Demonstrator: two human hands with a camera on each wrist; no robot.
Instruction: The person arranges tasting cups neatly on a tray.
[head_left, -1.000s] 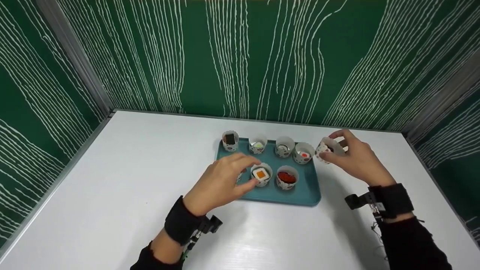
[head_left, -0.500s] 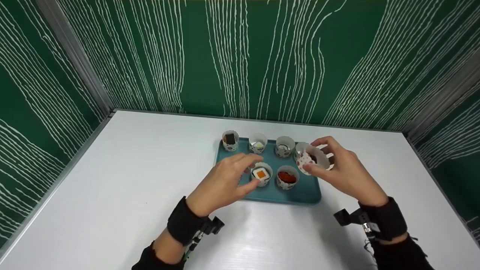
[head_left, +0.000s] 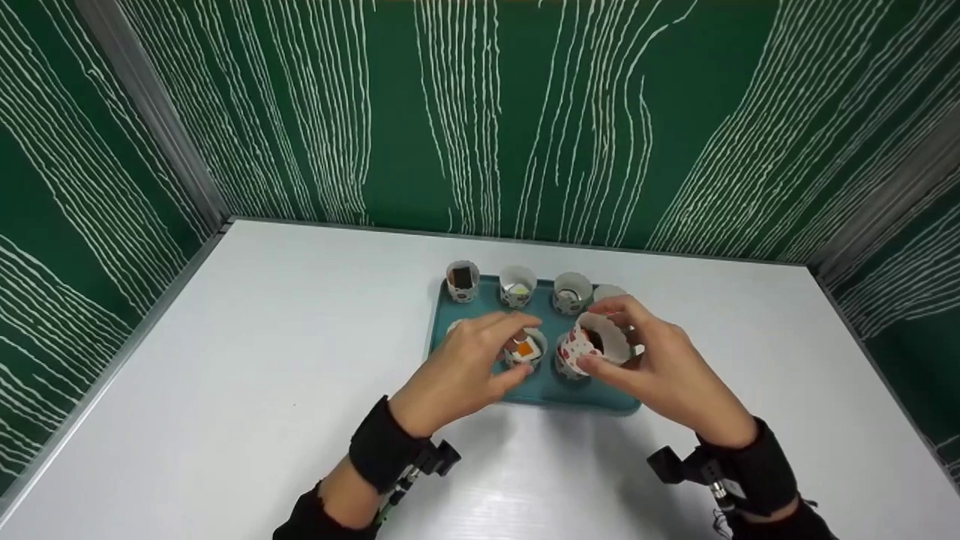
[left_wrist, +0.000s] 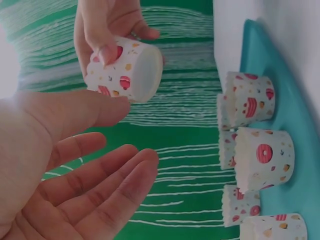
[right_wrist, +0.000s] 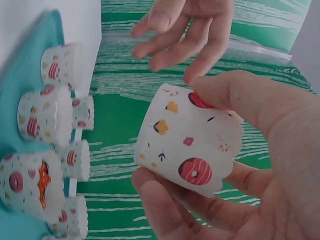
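Note:
My right hand (head_left: 660,360) grips a white paper baking cup (right_wrist: 187,140) printed with donuts and leaves, fingers and thumb around its sides. In the head view the cup is tilted, with something dark inside. My left hand (head_left: 472,364) hovers over the left part of the teal tray (head_left: 517,396), thumb and fingers apart and holding nothing. In the left wrist view the left fingertips point toward the held cup. Beneath that hand in the head view is a cup (head_left: 525,350) with a white, orange-centred square piece in it. Another cup (head_left: 568,369) is partly hidden behind the held one.
Along the tray's far side stand several matching cups: one (head_left: 463,282) with a dark piece at the left corner, two more (head_left: 517,287) to its right, and one (head_left: 609,292) half hidden by my right hand. Green panels (head_left: 525,112) with white lines enclose the white table (head_left: 337,315).
My right hand has carried the cup left and toward me, from beside the tray's right edge to above the front-row cups. The left hand has shifted slightly right.

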